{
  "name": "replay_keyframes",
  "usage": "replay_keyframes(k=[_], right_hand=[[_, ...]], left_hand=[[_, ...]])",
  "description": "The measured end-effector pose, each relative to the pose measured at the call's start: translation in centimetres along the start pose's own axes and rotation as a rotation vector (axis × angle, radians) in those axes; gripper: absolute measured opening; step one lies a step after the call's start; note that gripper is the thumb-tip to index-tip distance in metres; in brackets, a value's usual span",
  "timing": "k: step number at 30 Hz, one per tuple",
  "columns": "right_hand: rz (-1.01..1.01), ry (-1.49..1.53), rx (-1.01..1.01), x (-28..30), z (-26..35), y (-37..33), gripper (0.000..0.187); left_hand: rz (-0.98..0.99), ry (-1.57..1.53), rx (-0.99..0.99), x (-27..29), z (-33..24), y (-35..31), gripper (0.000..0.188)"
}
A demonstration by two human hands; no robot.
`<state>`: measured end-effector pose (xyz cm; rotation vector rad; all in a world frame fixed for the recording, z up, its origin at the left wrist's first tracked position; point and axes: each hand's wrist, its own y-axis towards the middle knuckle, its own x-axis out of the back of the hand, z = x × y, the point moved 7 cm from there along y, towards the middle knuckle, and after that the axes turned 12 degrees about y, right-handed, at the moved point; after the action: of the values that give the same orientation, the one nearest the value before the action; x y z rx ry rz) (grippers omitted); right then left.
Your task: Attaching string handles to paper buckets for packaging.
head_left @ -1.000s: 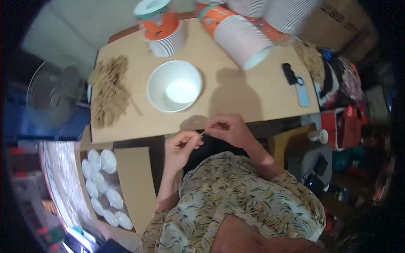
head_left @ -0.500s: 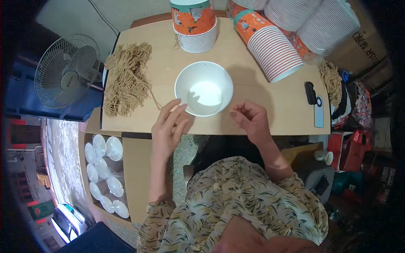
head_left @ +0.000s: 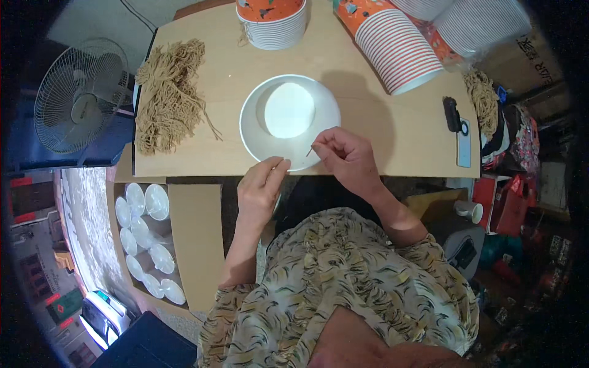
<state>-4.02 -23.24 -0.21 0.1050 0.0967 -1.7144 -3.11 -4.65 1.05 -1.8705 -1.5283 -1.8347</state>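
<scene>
My right hand (head_left: 345,154) pinches a thin strand (head_left: 309,151); left hand (head_left: 262,187), fingers nearly together by white tub (head_left: 252,116), table's (head_left: 423,161) near edge, hold unclear. Tub likely light, stiff: take rim.

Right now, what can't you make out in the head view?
Head view:
Thin piece in the right hand: too small to identify.
Left hand: its back hides the palm, so any grip is unclear.
Upright tub stack: top cut off by the picture's upper edge.

The tabletop (head_left: 420,144) is bright — soft shadow (head_left: 363,113) beside the bowl (head_left: 289,111) — corners black.
</scene>
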Motion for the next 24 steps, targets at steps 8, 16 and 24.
replay_keyframes(k=[8, 16, 24], right_hand=[[0.064, -0.168, -0.024, 0.0, -0.2, -1.3, 0.011], [0.061, -0.226, 0.019, 0.4, -1.0, -1.6, 0.01], [0.075, -0.311, 0.045, 0.1, -0.7, -1.4, 0.011]], left_hand=[[0.058, 0.039, -0.057, -0.5, -1.4, -1.0, 0.037], [0.082, 0.064, -0.086, -0.6, -2.3, -0.6, 0.033], [0.099, 0.067, -0.094, -0.3, -2.5, -0.2, 0.031]])
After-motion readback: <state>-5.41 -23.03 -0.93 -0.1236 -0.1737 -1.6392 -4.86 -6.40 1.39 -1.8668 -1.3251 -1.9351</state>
